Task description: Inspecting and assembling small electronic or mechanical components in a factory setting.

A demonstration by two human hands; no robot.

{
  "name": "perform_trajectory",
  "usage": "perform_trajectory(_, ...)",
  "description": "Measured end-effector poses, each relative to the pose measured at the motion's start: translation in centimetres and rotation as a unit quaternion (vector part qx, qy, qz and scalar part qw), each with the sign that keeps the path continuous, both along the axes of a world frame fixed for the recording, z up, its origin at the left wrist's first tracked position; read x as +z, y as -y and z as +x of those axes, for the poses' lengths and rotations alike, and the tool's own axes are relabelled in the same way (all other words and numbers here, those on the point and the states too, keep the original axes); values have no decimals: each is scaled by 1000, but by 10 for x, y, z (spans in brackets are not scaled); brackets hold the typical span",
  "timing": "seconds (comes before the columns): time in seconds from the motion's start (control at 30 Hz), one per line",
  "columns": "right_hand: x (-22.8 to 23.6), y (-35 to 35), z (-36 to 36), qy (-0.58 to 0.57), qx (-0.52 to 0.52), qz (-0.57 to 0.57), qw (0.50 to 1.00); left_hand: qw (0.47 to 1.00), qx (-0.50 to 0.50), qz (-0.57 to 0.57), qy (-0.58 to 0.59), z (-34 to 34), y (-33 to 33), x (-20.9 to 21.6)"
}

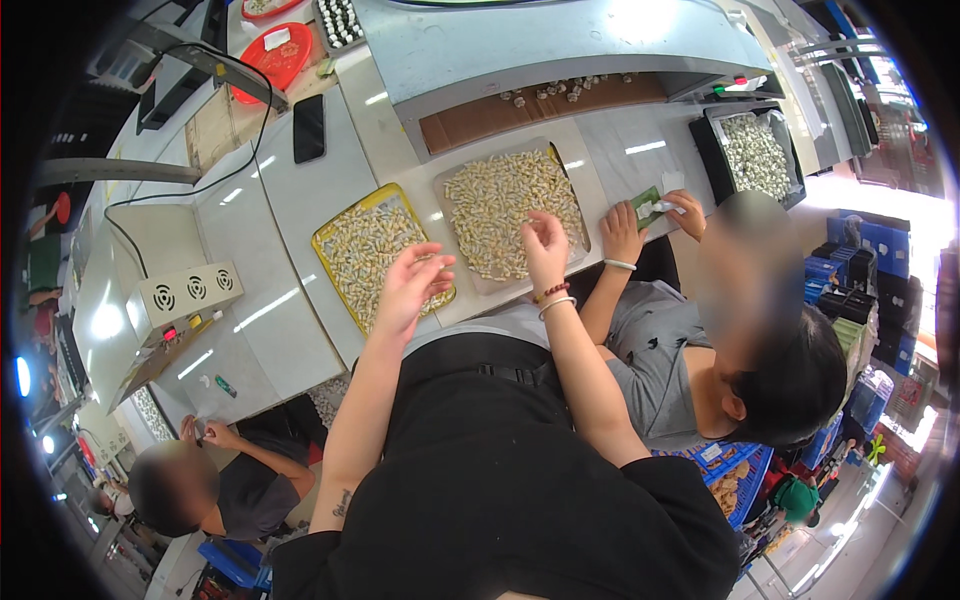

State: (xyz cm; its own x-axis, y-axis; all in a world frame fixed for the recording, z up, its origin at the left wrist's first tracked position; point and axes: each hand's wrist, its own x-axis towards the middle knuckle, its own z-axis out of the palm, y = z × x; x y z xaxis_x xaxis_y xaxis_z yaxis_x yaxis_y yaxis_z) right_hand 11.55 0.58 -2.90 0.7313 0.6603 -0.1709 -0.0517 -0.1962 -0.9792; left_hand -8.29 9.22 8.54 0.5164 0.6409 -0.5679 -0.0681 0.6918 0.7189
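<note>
Two trays of small pale yellow-and-silver cylindrical pieces lie side by side before me. My left hand (408,285) hovers over the right edge of the yellow-rimmed tray (322,246), its fingers loosely bent and apart, with nothing visible in them. Over the lower right part of the larger, pale-rimmed tray (440,200) is my right hand (546,248), wearing bracelets at the wrist. Its fingers are curled together, and whatever they hold, if anything, is too small to make out. Loose cylindrical pieces (500,195) cover the larger tray.
A grey machine (560,50) with a slot holding small metal parts stands behind the trays. A black bin (712,165) of silvery parts is at right. Beside me, a co-worker (650,340) handles a green item (648,205). A phone (309,128) lies at left; another person sits at lower left.
</note>
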Motion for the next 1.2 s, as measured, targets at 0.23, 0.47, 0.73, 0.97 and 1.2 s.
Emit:
perform_trajectory(0.23,37,22,-33,-113,125,-38,985,993,-90,42,-60,123,-100,-101)
perform_trajectory(0.47,20,78,-34,-205,72,-120,969,960,210,-158,95,212,-202,-168)
perform_trajectory(0.73,2,87,-43,-216,86,-127,964,985,124,116,-5,183,-107,-106)
perform_trajectory(0.97,14,86,-39,-184,114,-148,965,912,-225,333,86,132,3,24)
perform_trajectory(1.2,18,95,-52,-157,116,-158,968,594,-192,698,350,86,36,197)
